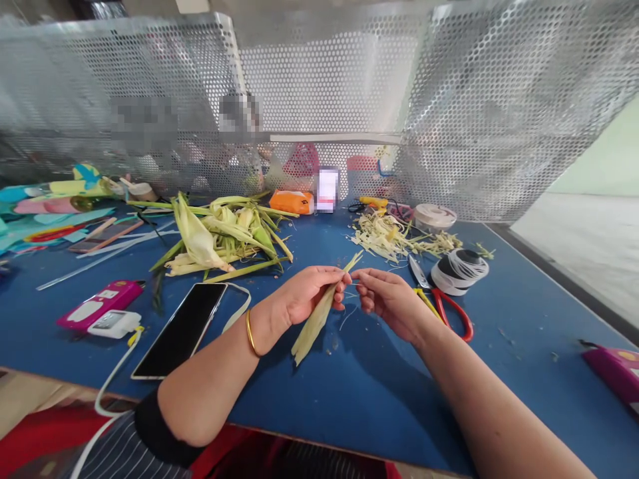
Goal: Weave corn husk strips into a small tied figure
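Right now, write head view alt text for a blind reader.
The left hand and right hand pinch a pale leaf strip over a blue table. To their right lie scissors; to their left, a phone and leaf pile.

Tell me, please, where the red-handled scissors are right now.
In the head view, the red-handled scissors lie on the blue table just right of the right hand, beside the white spool.

— What's behind the mesh screen [349,86]?
— Can't tell. Two patches are pixelated and the holes blur the rest.
— The small upright screen [328,189]?
— Pixelated, unreadable.
— The pink case [616,369]?
— Cut off at the right edge.
— The hands?
— The right hand [389,299] covers part of the scissors [452,309]. Its fingertips pinch something too thin to name. The left hand [304,293] hides part of the husk strip [312,332].
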{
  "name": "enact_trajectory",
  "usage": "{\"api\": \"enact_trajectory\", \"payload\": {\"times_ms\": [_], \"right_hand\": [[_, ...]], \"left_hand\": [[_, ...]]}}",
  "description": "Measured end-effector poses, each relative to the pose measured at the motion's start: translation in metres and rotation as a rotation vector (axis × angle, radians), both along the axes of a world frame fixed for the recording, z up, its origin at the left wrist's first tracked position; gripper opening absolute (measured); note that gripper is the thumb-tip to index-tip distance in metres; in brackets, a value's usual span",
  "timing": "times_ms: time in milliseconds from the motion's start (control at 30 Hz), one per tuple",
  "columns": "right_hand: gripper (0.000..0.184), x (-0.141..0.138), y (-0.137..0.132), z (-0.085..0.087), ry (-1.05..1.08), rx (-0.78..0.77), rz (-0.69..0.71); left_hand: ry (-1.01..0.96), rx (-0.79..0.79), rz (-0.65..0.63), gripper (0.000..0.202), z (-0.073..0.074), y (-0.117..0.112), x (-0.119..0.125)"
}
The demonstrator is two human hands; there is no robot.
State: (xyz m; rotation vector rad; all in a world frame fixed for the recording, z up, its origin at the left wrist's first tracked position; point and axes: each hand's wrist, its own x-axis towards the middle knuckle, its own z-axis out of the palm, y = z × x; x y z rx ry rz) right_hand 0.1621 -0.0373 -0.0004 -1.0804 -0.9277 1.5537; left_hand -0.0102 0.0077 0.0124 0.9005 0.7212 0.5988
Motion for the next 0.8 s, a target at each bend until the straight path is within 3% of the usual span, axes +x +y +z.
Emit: {"api": "enact_trajectory", "payload": {"times_ms": [133, 367, 800], "right_hand": [[0.034, 0.004, 0.0, 0.002, -0.287, 0.167, 0.022], [0.026, 0.01, 0.002, 0.001, -0.768, 0.45, -0.169], [0.022, 0.022, 0.004, 0.002, -0.861, 0.581, -0.441]], "left_hand": [[0.011, 0.023, 0.012, 0.014, -0.002, 0.0, 0.001], [0.039, 0.026, 0.11, 0.015, 0.001, -0.005, 0.006], [0.099, 0.041, 0.104, 0.016, 0.005, -0.009, 0.008]]}}
